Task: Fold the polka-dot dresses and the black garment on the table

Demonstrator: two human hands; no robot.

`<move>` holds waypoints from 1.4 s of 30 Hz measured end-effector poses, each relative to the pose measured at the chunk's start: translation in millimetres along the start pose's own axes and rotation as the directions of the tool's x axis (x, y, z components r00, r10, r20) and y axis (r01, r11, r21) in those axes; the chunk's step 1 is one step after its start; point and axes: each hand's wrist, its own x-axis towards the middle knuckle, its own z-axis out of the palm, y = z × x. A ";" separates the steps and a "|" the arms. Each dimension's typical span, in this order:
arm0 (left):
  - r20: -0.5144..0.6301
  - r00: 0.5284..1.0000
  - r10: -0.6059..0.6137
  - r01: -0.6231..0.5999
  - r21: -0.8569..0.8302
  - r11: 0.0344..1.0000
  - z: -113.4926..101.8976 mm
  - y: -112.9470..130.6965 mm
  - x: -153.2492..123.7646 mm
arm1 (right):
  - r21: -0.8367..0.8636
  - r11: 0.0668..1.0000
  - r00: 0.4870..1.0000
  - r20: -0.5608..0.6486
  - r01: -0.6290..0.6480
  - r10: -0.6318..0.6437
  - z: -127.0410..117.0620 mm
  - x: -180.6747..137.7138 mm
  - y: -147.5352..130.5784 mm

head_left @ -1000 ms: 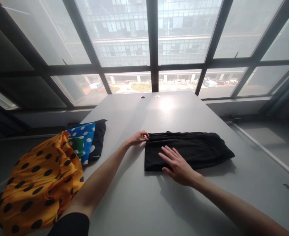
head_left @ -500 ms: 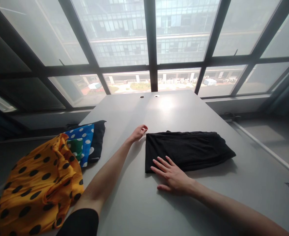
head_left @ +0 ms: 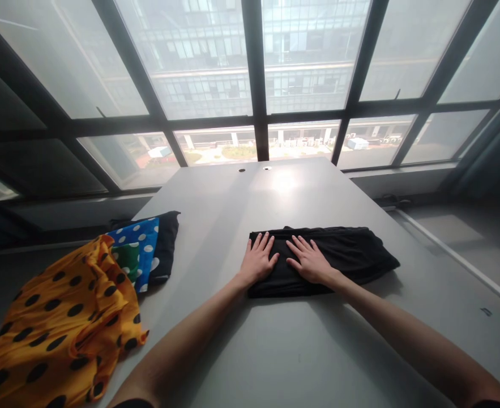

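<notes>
A folded black garment (head_left: 351, 252) lies flat in the middle of the grey table (head_left: 275, 351). My left hand (head_left: 258, 259) rests palm down on its left end, fingers stretched out and slightly spread. My right hand (head_left: 309, 260) lies flat beside it on the same cloth, fingers also extended. Neither hand grips anything. The right part of the garment is uncovered.
At the table's left edge lie an orange cloth with black dots (head_left: 63, 328), a blue cloth with white dots (head_left: 141, 246), a green spotted piece (head_left: 126, 258) and a black cloth (head_left: 167, 238). Large windows (head_left: 250, 73) stand behind the table. Two small holes (head_left: 253, 169) mark its far end.
My left hand moved from the garment's far left corner onto the cloth and flattened. My right hand slid from the near edge up onto the garment beside it.
</notes>
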 end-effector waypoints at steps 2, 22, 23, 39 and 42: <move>-0.008 1.000 -0.003 0.003 0.006 1.000 0.7 -2.2 -0.2 | -0.033 0.999 0.999 0.020 -0.032 0.033 -0.9 -6.0 29.6; 0.011 0.990 0.140 -0.139 -0.077 0.987 5.2 70.3 11.5 | -0.252 0.879 0.911 -0.200 -0.405 0.362 -18.4 -67.7 146.1; 0.017 0.990 0.141 -0.139 -0.074 0.988 5.8 66.9 10.3 | -0.241 0.874 0.903 -0.203 -0.422 0.379 -18.0 -68.3 143.0; 0.032 0.998 0.051 -0.048 -0.108 0.993 -43.3 -44.2 -3.3 | -0.050 0.991 0.975 -0.188 -0.127 0.115 -33.7 -21.6 56.6; 0.149 0.985 -0.082 0.097 -0.091 0.991 -64.2 -64.4 36.1 | 0.092 0.995 0.997 -0.066 -0.031 0.037 -52.3 23.3 56.2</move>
